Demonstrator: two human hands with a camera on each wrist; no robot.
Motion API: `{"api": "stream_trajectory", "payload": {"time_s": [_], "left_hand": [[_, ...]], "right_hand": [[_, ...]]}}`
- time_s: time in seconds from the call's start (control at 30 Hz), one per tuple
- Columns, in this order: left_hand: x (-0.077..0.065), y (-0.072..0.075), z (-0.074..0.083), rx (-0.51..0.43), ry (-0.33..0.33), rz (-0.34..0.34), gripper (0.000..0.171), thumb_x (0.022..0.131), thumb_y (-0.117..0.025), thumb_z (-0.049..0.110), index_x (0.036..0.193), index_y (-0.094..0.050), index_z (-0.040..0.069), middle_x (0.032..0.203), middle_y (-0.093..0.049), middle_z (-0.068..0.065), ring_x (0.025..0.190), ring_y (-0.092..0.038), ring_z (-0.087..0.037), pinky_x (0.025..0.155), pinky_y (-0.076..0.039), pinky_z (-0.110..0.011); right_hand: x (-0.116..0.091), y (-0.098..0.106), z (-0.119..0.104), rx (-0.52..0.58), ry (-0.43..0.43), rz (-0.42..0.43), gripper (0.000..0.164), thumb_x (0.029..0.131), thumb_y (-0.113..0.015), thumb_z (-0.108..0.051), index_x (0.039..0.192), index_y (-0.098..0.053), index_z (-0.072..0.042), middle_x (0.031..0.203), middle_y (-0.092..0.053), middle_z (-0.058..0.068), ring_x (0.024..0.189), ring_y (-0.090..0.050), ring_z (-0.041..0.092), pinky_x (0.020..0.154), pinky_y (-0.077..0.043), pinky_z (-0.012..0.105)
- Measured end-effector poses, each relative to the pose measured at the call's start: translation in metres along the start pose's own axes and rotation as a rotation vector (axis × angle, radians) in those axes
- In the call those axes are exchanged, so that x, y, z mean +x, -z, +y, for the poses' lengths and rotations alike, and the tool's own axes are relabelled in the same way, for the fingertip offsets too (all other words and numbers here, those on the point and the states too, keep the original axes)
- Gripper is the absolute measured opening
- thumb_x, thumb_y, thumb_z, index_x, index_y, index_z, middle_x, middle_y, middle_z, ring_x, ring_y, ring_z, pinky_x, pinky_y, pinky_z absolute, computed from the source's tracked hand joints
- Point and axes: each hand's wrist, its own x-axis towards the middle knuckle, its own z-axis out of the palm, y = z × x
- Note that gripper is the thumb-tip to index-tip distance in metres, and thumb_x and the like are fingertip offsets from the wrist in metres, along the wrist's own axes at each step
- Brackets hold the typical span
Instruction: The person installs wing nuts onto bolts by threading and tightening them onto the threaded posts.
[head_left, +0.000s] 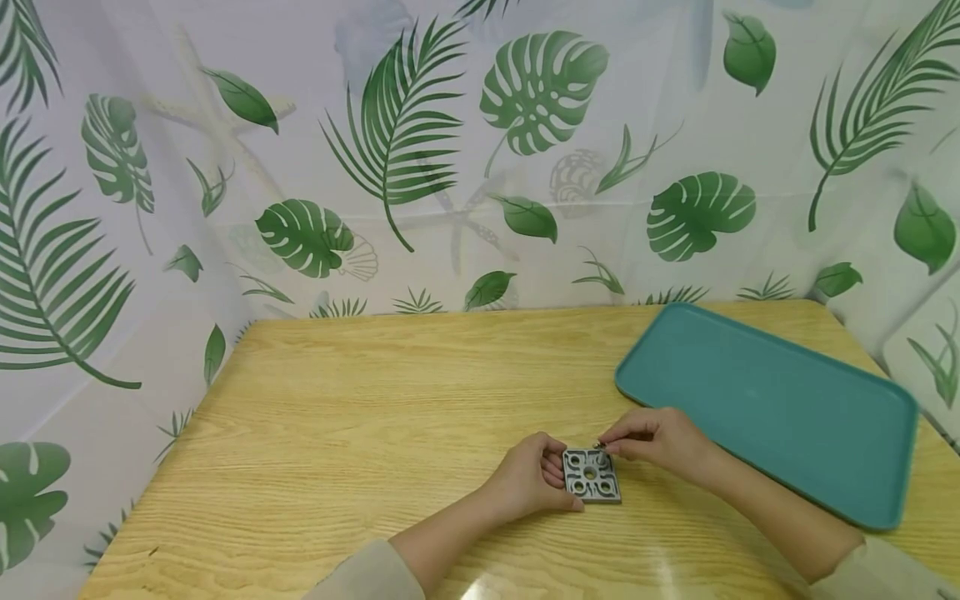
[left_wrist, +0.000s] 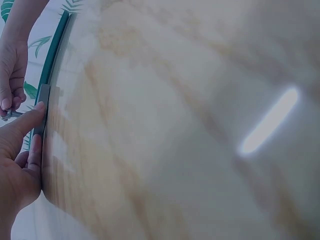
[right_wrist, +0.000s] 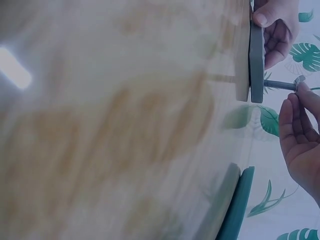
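Note:
A square grey metal plate (head_left: 591, 474) with several round holes lies on the wooden table. My left hand (head_left: 528, 477) grips it along its left side, thumb at the near corner and fingers at the far one. Over the plate's far right hole stands a bolt (right_wrist: 280, 85), its threaded shank upright and its tip at the plate's top face. My right hand (head_left: 663, 442) pinches the bolt by its head (right_wrist: 299, 80) between thumb and fingertips. In the left wrist view, the left fingers (left_wrist: 35, 117) press the plate's edge, with the right hand above.
A teal tray (head_left: 757, 400) lies on the right of the wooden table (head_left: 360, 433), its near edge close behind the right forearm. A leaf-patterned curtain (head_left: 442, 167) hangs along the back and sides.

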Motion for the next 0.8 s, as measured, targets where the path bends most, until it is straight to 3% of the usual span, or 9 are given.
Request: {"api": "stream_trajectory", "payload": {"time_s": [0.3,0.43,0.63,0.8], "left_hand": [[0.000,0.000,-0.001,0.003,-0.008,-0.002,0.063,0.065,-0.085,0.003,0.118,-0.052,-0.001,0.093,-0.055,-0.001,0.076,-0.055,-0.006,0.068,-0.052,-0.015],[-0.001,0.000,0.000,-0.005,0.001,-0.005,0.063,0.065,-0.085,0.003,0.118,-0.052,0.000,0.093,-0.055,-0.001,0.077,-0.055,-0.006,0.068,-0.052,-0.015],[0.000,-0.001,-0.001,0.000,-0.006,0.005,0.063,0.065,-0.086,0.004,0.118,-0.052,0.000,0.093,-0.055,-0.001,0.077,-0.055,-0.006,0.068,-0.052,-0.015],[-0.001,-0.001,-0.001,-0.004,-0.016,0.001,0.062,0.065,-0.085,0.004,0.117,-0.051,-0.001,0.094,-0.055,-0.001,0.077,-0.055,-0.006,0.069,-0.052,-0.015]], "right_hand": [[0.004,0.000,-0.002,-0.008,-0.121,-0.023,0.021,0.080,-0.074,-0.017,0.096,-0.073,-0.002,0.093,-0.071,0.010,0.080,-0.063,0.002,0.065,-0.055,0.022],[0.003,-0.002,0.001,0.000,-0.140,-0.020,0.022,0.080,-0.075,-0.017,0.095,-0.073,-0.001,0.092,-0.071,0.011,0.076,-0.061,0.001,0.062,-0.053,0.021],[-0.001,-0.014,-0.006,-0.040,-0.212,0.097,0.015,0.081,-0.074,-0.014,0.090,-0.072,-0.003,0.081,-0.070,0.007,0.062,-0.054,0.002,0.052,-0.047,0.020],[-0.005,-0.028,-0.017,-0.113,-0.285,0.200,0.012,0.083,-0.072,-0.013,0.086,-0.065,-0.005,0.076,-0.064,0.001,0.063,-0.055,0.005,0.054,-0.048,0.021]]}}
